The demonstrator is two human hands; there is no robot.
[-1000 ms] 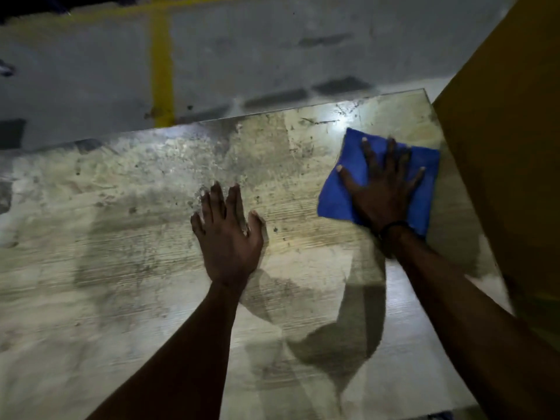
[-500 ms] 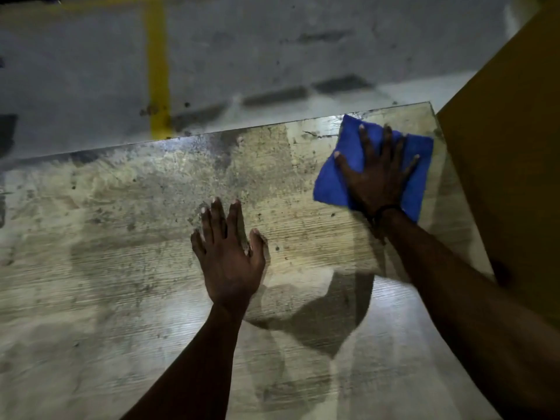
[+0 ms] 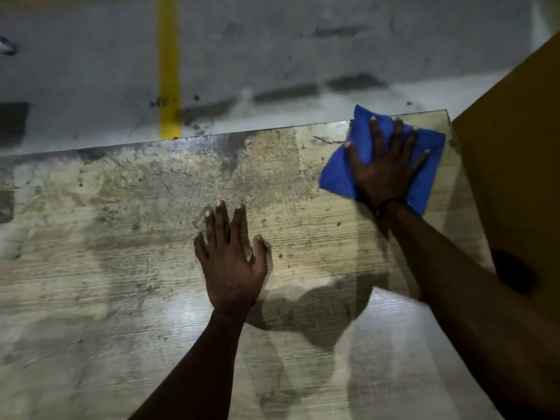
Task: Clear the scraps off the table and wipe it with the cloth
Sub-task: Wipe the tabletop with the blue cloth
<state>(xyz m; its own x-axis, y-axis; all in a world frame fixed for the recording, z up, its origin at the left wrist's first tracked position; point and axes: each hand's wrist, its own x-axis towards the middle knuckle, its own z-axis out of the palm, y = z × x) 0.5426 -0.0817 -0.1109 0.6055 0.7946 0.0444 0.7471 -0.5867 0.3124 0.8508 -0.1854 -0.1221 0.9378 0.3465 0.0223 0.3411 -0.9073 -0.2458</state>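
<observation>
**Operator:** Report hand status and cloth location.

**Inspector:** The right hand [image 3: 386,169] lies flat on the blue cloth [image 3: 339,174], fingers spread wide and straight, pressing down — no pinch, no curl. The cloth sits at the table's [image 3: 91,268] far right corner, about 1 o'clock in view, with one corner overhanging the far edge. The left hand [image 3: 231,268] rests palm-down on bare tabletop near centre, fingers straight and slightly fanned, holding nothing.

**Operator:** Handling characteristics of the cloth?

**Inspector:** Judged soft, light and limp: a folded, roughly square pad with a fuzzy nap, likely microfibre. It should bunch if pushed from one edge, so pressure belongs on the middle, palm and fingers spread. To lift it, pinch a free corner at 10 o'clock of the hand.

**Operator:** Surface condition?

**Inspector:** A flat, rigid board with a wood-grain print, semi-gloss, reflecting light near 6 o'clock. Dark mottled grime and specks cover the band from 9 to 12 o'clock — no loose scraps can be made out. Beyond lies grey concrete floor [image 3: 303,40] with a yellow stripe [image 3: 169,71].
</observation>
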